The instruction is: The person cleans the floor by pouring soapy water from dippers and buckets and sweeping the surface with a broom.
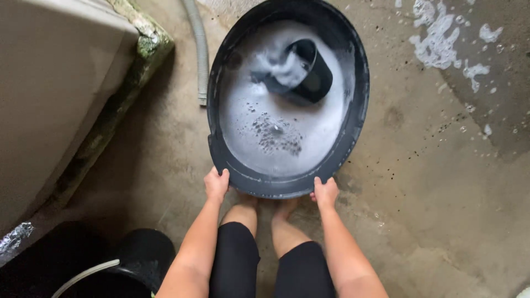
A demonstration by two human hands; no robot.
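Observation:
A large dark round tub (353, 49) stands on the concrete floor, holding soapy white water. A small black scoop cup (309, 74) lies tilted in the foam toward the far side. My left hand (216, 185) grips the tub's near rim on the left. My right hand (325, 192) grips the near rim on the right. My bare feet and black-clad knees are just below the tub, between my arms.
A grey corrugated hose (200, 49) runs along the floor left of the tub. A pale appliance (49, 83) on a mossy concrete base stands at the left. A black bucket (141, 256) sits at the lower left. Foam patches (441, 41) lie on wet floor, upper right.

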